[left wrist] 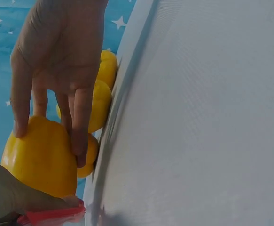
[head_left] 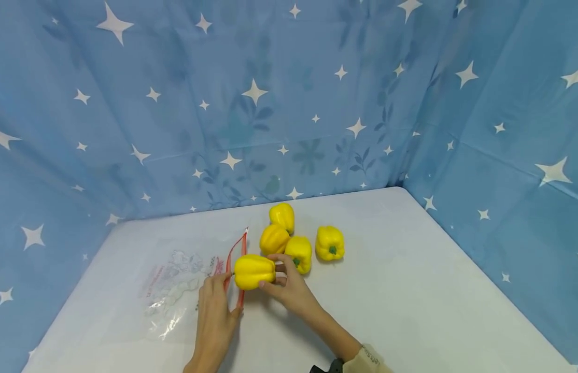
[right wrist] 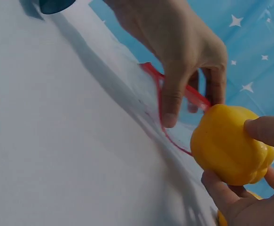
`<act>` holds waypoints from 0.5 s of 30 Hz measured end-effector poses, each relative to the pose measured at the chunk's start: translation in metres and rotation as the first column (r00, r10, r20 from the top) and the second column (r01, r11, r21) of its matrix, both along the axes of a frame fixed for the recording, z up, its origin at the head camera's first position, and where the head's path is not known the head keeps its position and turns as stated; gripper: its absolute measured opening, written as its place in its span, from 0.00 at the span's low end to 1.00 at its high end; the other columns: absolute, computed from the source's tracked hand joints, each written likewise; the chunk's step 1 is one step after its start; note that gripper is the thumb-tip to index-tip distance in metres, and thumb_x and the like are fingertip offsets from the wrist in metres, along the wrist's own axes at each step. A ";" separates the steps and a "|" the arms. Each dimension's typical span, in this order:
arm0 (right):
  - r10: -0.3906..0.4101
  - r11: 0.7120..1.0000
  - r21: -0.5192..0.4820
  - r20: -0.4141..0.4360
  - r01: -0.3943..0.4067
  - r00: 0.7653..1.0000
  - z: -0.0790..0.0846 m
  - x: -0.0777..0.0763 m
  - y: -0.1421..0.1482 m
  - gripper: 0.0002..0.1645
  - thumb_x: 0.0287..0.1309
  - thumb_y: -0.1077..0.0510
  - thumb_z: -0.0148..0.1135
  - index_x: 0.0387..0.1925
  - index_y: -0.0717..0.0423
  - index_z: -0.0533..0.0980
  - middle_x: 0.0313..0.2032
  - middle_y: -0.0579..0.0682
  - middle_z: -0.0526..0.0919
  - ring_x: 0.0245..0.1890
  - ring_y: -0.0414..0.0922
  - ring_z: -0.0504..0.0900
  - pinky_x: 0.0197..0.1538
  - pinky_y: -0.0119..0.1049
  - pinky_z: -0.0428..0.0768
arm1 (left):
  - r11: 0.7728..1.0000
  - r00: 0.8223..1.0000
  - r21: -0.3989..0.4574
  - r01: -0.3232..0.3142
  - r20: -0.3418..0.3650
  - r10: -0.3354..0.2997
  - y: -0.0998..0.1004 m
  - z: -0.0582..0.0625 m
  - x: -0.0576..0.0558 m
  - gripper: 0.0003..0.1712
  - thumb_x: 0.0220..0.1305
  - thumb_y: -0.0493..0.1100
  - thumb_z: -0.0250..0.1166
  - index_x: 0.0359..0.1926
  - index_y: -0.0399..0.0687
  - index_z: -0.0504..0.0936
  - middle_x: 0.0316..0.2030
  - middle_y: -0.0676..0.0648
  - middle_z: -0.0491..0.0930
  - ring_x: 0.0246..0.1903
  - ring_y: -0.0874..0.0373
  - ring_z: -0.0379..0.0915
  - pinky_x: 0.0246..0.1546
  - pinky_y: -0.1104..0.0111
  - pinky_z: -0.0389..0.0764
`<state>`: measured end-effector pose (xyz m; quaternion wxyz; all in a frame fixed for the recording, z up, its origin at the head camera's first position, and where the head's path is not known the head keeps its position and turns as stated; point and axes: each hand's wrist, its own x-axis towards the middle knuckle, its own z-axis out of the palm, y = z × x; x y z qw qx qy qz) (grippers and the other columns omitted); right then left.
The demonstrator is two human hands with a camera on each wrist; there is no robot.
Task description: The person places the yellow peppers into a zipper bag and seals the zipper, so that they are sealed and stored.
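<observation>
A yellow bell pepper (head_left: 254, 272) is in my right hand (head_left: 289, 287), with thumb and fingers gripping its right end. It is at the red-edged mouth of a clear plastic zip bag (head_left: 172, 290) lying on the left of the table. My left hand (head_left: 214, 311) holds that mouth parted, thumb at the near red edge and fingers at the far one. The right wrist view shows the red strip (right wrist: 198, 98) by the left fingers and the pepper (right wrist: 230, 143) close against it. In the left wrist view the pepper (left wrist: 43, 157) partly hides the bag.
Several more yellow bell peppers lie behind and right of the hands: one at the back (head_left: 282, 216), one before it (head_left: 273, 239), one near the right fingers (head_left: 299, 254), and one apart on the right (head_left: 329, 243). Blue star-patterned curtains (head_left: 251, 129) border the white table (head_left: 410, 290).
</observation>
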<state>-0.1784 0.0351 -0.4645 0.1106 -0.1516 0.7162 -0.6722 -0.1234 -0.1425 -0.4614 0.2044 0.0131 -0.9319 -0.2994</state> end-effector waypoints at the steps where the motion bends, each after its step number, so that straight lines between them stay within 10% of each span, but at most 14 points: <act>1: 0.005 1.000 -0.013 0.000 -0.005 1.000 -0.001 0.001 -0.001 0.40 0.67 0.55 0.70 0.72 0.56 0.60 0.65 0.67 0.71 0.52 0.50 0.84 0.51 0.30 0.85 | 1.000 1.000 0.005 0.005 -0.009 -0.005 -0.001 0.000 0.000 0.46 0.39 0.21 0.81 0.63 0.34 0.73 0.56 0.34 0.74 0.56 0.37 0.70 0.60 0.46 0.76; 15: 0.049 0.999 -0.016 0.002 -0.049 0.999 -0.012 0.008 -0.003 0.37 0.64 0.59 0.72 0.68 0.56 0.63 0.61 0.66 0.76 0.52 0.50 0.83 0.50 0.30 0.85 | 1.000 0.998 0.011 -0.009 -0.062 0.009 -0.001 -0.002 -0.001 0.42 0.41 0.21 0.81 0.60 0.33 0.75 0.57 0.35 0.75 0.56 0.38 0.71 0.61 0.46 0.76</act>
